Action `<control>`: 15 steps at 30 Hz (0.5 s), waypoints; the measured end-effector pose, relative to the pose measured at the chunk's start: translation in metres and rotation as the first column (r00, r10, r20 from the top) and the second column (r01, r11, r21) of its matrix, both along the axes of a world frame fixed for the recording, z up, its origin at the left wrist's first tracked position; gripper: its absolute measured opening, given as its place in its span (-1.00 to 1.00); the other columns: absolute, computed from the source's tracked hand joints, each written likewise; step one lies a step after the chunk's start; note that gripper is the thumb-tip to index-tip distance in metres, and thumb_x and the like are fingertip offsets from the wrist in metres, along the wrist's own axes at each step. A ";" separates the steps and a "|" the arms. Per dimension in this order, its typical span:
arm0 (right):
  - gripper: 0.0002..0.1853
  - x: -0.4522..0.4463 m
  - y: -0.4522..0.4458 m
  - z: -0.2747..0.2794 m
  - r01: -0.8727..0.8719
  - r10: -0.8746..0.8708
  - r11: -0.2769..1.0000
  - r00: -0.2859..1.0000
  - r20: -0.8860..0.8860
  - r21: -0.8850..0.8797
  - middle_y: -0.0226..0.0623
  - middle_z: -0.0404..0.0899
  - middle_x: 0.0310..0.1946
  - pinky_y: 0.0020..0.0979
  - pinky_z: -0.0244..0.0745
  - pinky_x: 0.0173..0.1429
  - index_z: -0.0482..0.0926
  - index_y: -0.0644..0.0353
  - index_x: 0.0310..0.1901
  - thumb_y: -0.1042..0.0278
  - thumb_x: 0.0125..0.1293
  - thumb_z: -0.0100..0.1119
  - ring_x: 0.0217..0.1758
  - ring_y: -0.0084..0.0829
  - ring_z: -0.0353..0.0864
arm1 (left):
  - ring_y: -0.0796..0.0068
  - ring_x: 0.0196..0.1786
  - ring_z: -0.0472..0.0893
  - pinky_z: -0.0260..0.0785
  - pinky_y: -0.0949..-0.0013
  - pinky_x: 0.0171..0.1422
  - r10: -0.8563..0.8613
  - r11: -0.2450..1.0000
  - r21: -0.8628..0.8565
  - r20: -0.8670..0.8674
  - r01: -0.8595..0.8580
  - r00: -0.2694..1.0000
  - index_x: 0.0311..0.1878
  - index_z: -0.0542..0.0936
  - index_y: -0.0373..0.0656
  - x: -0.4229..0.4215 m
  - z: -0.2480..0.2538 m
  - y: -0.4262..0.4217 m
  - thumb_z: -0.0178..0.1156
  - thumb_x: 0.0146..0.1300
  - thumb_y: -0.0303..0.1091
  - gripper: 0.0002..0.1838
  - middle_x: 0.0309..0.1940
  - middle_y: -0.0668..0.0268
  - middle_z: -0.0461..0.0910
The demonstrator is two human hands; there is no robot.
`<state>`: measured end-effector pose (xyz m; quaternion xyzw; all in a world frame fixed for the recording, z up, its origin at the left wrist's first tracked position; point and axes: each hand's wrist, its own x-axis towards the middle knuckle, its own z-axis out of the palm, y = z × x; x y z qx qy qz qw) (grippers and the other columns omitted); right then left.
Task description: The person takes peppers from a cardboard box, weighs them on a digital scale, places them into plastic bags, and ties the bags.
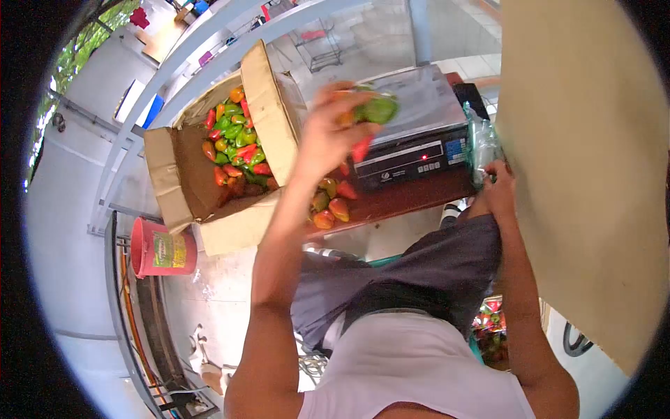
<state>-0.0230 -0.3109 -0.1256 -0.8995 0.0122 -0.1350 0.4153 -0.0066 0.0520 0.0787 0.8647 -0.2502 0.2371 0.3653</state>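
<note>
Wht slvless rnd-neck top (419, 356); dk gry shorts (453, 262), loose fit.

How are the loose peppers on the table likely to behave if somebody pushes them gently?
The peppers would probably roll unevenly, because they look rounded but tapered. One or two might fall, since they lie close to the front edge of the table. They may also feel somewhat slippery, as their skins look shiny.

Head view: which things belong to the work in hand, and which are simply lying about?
In the work:
peppers in the left hand
green plastic at the right hand
scale
cardboard box holding more peppers

Apparently just lying about:
red bucket
wire rack in the background
</note>
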 end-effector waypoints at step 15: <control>-0.87 0.001 -0.002 0.002 -0.053 0.075 0.993 0.973 0.220 -0.103 -0.22 0.66 -0.24 -0.19 0.47 0.13 0.66 0.17 -0.25 0.37 0.18 0.36 -0.05 -0.15 0.62 | -0.09 0.26 0.47 0.37 0.11 0.35 0.037 0.963 0.270 -0.141 0.002 0.989 0.17 0.60 -0.04 0.136 -0.133 -0.020 0.16 -0.01 -0.67 -0.40 0.23 -0.06 0.39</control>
